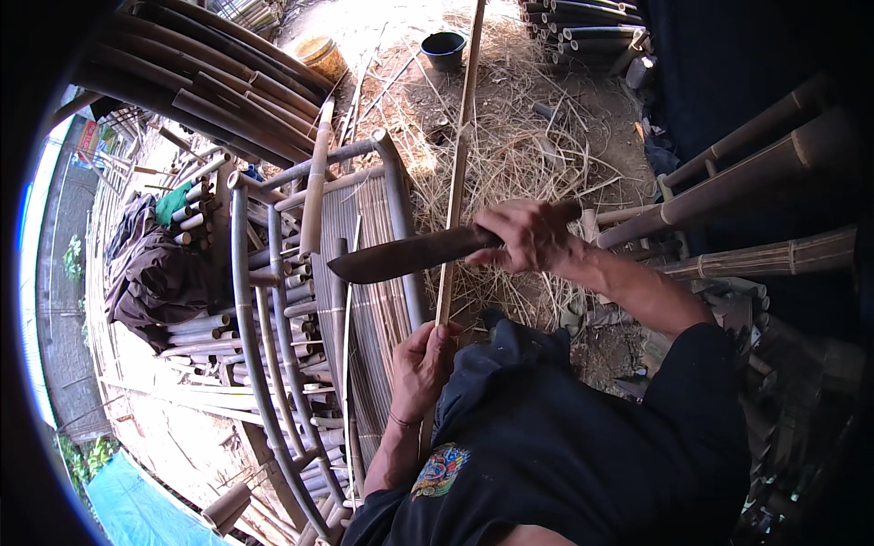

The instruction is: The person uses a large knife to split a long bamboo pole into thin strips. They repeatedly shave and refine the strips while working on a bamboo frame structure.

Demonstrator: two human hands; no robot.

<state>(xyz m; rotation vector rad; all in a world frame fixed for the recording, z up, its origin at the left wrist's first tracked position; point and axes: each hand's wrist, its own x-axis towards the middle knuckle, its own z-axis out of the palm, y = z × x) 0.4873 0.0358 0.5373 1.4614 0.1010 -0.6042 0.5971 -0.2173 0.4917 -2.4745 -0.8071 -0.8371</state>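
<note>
My right hand [526, 235] is wrapped round the handle of a machete [405, 256], whose broad dark blade points to the left. The blade crosses over a long, thin bamboo strip [462, 150]; I cannot tell whether the two touch. Lower down, my left hand [424, 362] grips that strip with the thumb along it. From there the strip runs away from me, past the top of the view. Left of the strip stands a bamboo bench [369, 300] with a slatted seat and a pole frame.
Shavings [519, 155] cover the ground ahead. A black bucket [443, 51] and a yellowish tub [320, 58] stand farther off. Bamboo poles [205, 77] are stacked at the far left, and thick poles [728, 189] jut in from the right. Dark cloth [168, 278] lies left of the bench.
</note>
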